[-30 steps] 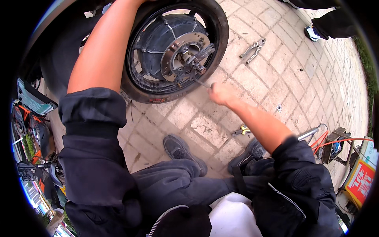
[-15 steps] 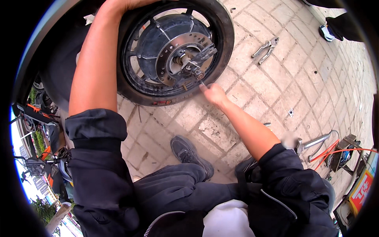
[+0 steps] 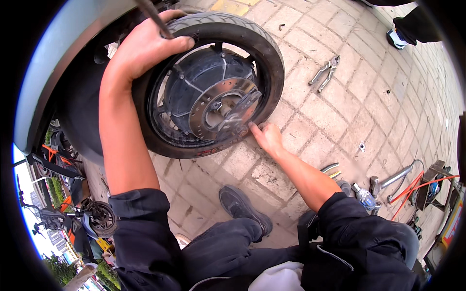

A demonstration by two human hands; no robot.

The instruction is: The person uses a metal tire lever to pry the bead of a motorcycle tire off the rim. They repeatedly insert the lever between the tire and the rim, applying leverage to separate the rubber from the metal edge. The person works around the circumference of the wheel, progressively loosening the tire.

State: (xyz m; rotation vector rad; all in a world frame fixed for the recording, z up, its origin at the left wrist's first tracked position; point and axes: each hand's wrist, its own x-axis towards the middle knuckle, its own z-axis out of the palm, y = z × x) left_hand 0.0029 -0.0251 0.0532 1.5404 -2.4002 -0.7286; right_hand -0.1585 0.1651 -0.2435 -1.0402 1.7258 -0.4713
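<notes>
Brick paving (image 3: 359, 92) lies around the wheel (image 3: 208, 87) before me. My left fingers (image 3: 183, 44) clasp its tyre (image 3: 270, 72), a hold best firm against turning; my right fingers (image 3: 257, 131) curl beside the blurred axle bracket (image 3: 234, 127), whether gripping anything I cannot tell.

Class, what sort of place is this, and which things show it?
Probably an outdoor vehicle-repair spot: pliers lie on the paving, near a wheel with its brake disc showing.
</notes>
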